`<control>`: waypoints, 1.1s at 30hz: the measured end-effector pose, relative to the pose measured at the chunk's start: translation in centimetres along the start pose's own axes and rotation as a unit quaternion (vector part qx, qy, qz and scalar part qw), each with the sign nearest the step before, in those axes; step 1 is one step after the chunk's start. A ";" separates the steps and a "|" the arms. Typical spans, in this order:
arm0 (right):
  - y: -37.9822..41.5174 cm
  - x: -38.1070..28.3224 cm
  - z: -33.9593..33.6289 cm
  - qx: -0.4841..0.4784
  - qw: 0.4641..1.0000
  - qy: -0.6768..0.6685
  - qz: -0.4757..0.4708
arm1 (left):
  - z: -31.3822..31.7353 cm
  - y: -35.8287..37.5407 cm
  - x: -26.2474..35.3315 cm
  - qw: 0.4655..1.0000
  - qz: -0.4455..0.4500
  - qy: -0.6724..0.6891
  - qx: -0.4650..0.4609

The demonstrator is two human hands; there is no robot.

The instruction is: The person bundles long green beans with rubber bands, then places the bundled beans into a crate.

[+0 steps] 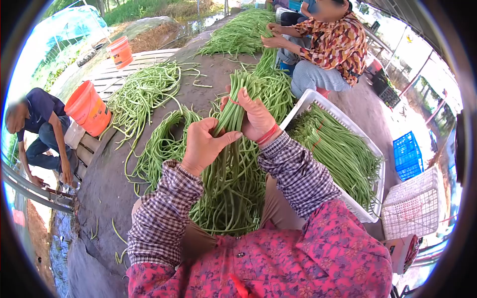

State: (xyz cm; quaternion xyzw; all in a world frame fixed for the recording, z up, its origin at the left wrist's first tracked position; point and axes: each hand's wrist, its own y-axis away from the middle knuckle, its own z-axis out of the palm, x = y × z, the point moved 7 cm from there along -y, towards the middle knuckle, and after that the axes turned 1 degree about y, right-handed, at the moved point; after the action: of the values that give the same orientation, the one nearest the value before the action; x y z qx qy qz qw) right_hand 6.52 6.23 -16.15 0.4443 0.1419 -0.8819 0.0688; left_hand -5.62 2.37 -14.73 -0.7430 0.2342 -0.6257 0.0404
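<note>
A bunch of long green beans is held upright in front of me. My left hand is closed around its lower part, thumb across the front. Higher up, my right hand grips the same bunch from the right side. A thin red rubber band shows near the top of the bunch by my right thumb. Several red bands circle my right wrist. Beneath my hands, a large heap of loose long beans lies between my knees.
On my right stands a white crate filled with bundled beans. Blue crates and a white basket are beyond. More bean piles, orange buckets, a crouching person and a seated co-worker surround me.
</note>
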 end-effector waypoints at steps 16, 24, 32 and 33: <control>0.4 -0.7 1.4 0.021 0.998 0.006 -0.054 | -0.8 1.4 4.1 0.912 0.243 -0.308 0.118; 1.0 -0.8 2.5 0.018 0.996 0.051 -0.076 | -0.1 1.2 3.3 0.946 0.186 -0.260 0.052; 1.0 -0.5 2.5 0.007 0.990 0.106 -0.089 | -0.6 1.3 2.8 0.941 0.167 -0.282 0.085; 1.2 -0.5 2.6 0.017 0.989 0.108 -0.101 | -0.5 1.3 2.6 0.940 0.164 -0.288 0.084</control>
State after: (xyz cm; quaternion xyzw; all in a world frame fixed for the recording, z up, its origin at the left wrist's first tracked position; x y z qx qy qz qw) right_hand 5.12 4.28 -14.47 0.5211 0.1771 -0.8337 -0.0436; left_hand -6.23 0.32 -12.73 -0.8366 0.2773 -0.3871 0.2706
